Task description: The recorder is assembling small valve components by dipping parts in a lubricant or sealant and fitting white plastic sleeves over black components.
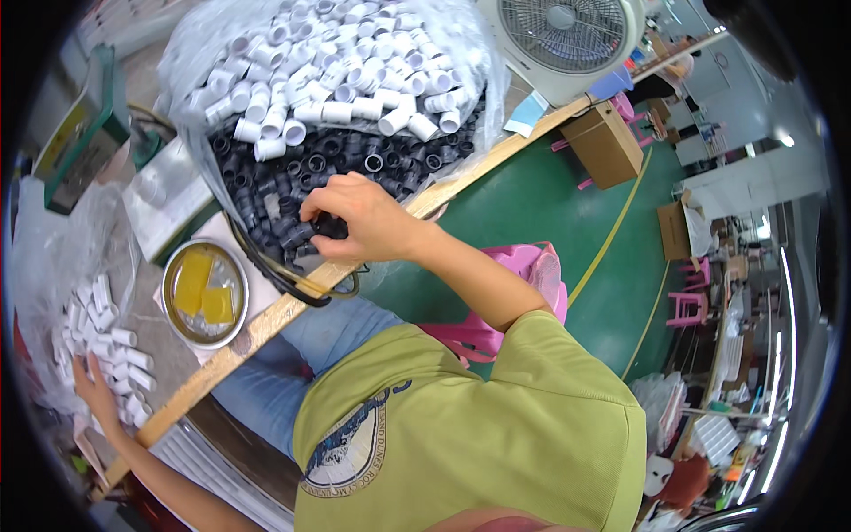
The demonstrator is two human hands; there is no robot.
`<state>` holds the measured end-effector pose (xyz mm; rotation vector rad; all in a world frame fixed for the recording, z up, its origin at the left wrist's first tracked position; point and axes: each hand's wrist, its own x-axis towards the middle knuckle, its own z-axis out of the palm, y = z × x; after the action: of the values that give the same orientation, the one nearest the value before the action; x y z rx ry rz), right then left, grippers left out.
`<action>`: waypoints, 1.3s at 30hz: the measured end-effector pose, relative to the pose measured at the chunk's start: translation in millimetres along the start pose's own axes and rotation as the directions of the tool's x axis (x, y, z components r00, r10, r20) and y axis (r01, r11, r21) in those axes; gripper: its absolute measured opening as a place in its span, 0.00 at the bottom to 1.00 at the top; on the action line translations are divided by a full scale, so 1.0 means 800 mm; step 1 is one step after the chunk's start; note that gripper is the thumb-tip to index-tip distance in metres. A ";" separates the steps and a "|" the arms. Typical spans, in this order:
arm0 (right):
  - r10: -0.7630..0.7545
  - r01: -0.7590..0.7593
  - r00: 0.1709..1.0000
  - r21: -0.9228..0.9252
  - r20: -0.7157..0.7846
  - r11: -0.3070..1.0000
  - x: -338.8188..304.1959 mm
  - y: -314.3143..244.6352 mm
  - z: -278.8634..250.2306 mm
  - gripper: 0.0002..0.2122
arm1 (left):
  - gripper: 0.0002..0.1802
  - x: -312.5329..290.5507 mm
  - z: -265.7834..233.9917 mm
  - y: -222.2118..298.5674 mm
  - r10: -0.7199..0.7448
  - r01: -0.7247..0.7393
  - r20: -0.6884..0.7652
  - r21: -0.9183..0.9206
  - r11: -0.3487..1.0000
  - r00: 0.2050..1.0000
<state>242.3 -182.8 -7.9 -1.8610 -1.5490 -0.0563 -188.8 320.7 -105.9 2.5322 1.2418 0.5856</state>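
Note:
Over a big clear plastic bag (197,168), my right hand (377,217) has its thumb and fingers closed round a black pipe fitting (331,226). Many more black fittings (253,182) lie loose beneath and beyond it. Farther back, white ribbed fittings (341,75) are heaped in the same bag. At the far left my left hand (99,395) rests against a pile of short white tubes (133,358), its visible fingers apart. Part of that hand is hidden among the tubes, and I see nothing gripped in it.
Between the hands stands a round metal bowl (245,297) with yellow blocks (193,282) inside. A green and grey bench machine (102,133) is at the left. A wooden strip (199,383) edges the table. A fan (563,40) stands at the back; a pink chair (470,335) is right of my legs.

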 end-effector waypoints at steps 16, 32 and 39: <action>0.220 -0.147 0.945 0.285 -0.243 0.947 0.028 -0.025 0.005 0.12 | 0.20 -0.101 -0.067 0.171 0.051 -0.027 -0.291 0.086 0.996 0.955; 0.156 -0.198 0.980 0.526 0.124 0.827 0.075 -0.113 0.061 0.13 | 0.10 -0.157 -0.051 0.320 -0.086 0.084 -0.012 -0.147 0.986 0.996; -0.163 0.119 0.966 0.213 0.202 0.970 0.092 -0.115 0.080 0.09 | 0.15 -0.163 -0.036 0.326 -0.061 0.054 0.037 0.171 0.984 0.997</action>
<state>157.4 -82.9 21.5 -1.6400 -1.7660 0.2388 -93.7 61.8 -7.8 2.6203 1.3993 0.4286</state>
